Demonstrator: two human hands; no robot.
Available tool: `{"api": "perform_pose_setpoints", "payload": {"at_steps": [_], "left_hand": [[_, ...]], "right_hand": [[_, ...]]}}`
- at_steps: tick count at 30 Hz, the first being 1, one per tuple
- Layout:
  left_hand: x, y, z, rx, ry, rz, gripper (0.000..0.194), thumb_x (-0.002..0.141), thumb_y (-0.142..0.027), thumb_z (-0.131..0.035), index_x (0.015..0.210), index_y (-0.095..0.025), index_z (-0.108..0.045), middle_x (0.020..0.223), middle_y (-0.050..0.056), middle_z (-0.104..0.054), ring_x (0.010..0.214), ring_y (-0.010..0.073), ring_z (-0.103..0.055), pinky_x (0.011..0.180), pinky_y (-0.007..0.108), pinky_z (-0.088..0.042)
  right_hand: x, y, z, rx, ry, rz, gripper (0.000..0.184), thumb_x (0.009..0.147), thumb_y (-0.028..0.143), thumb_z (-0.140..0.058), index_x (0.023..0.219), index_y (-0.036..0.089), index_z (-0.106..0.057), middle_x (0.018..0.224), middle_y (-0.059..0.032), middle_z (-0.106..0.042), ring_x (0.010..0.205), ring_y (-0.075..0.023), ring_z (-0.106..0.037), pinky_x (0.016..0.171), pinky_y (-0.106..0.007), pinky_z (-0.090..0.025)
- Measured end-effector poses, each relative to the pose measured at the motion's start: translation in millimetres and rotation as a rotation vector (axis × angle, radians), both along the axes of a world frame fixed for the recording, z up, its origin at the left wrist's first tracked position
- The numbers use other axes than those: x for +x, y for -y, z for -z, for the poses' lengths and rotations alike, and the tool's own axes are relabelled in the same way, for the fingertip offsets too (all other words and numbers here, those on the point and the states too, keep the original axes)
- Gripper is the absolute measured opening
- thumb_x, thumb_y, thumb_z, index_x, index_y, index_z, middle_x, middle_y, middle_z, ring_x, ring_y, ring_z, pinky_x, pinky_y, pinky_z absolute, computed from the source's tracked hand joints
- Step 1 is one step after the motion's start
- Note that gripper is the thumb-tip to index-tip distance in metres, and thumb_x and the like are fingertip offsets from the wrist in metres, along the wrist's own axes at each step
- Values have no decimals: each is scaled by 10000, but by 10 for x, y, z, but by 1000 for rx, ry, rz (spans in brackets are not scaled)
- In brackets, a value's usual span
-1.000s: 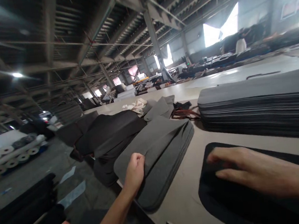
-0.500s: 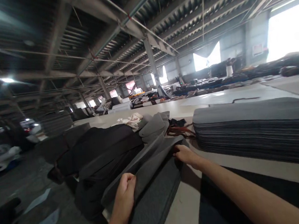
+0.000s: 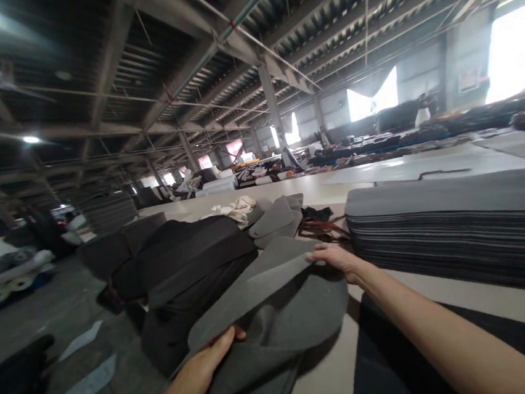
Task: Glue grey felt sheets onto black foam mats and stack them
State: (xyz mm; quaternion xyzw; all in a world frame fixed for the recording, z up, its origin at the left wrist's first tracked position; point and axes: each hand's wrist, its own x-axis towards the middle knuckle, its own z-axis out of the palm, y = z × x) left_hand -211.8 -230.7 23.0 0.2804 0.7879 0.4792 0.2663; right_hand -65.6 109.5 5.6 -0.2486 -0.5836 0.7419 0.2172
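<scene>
A grey fabric piece [image 3: 270,277] is partly lifted and folded between my hands, above more grey cloth on the table. My left hand [image 3: 217,353] grips its near left edge, the thumb on top and the other fingers hidden beneath. My right hand [image 3: 333,258] pinches the far right edge. Under my right forearm lies a dark fabric piece [image 3: 383,346]. To the left, a heap of black fabric [image 3: 193,253] bulges over the table side. Smaller grey cut pieces [image 3: 276,217] lie just beyond the lifted cloth.
A tall, neat stack of grey cut fabric [image 3: 446,222] stands on the right of the pale table [image 3: 317,377]. Brown strips [image 3: 321,228] and cream cloth [image 3: 236,209] lie farther back. Fabric rolls [image 3: 15,286] rest on the floor at left. A person [image 3: 422,110] is far off.
The grey fabric between my hands has turned over partway, and a rounded end now flops toward the right. My left hand has shifted slightly down, and the view has swung a little left.
</scene>
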Motion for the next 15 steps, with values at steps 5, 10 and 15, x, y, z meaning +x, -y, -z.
{"api": "perform_pose_setpoints", "payload": {"at_steps": [5, 10, 15], "left_hand": [[15, 20, 61, 63, -26, 48, 576, 753, -690, -650, 1098, -233, -710, 1099, 44, -748, 1084, 304, -674, 972, 402, -506], [-121, 8, 117, 62, -271, -135, 608, 639, -656, -675, 1011, -176, -706, 980, 72, -764, 977, 302, -702, 880, 375, -538], [-221, 141, 301, 82, -384, -486, 664, 526, -693, -673, 946, -180, -638, 956, 127, -744, 972, 371, -696, 869, 474, -549]], "right_hand": [[97, 129, -32, 57, 12, -35, 810, 551, 75, -665, 1340, 212, -540, 946, -21, -678, 734, -171, -638, 594, -233, -471], [174, 182, -78, 98, -49, -111, 974, 475, 64, -566, 1416, 309, -506, 1219, -5, -658, 892, -197, -652, 675, -245, -496], [103, 168, -14, 122, 8, -2, 903, 490, 87, -539, 1379, 245, -567, 740, 24, -655, 592, -167, -561, 539, -247, -375]]}}
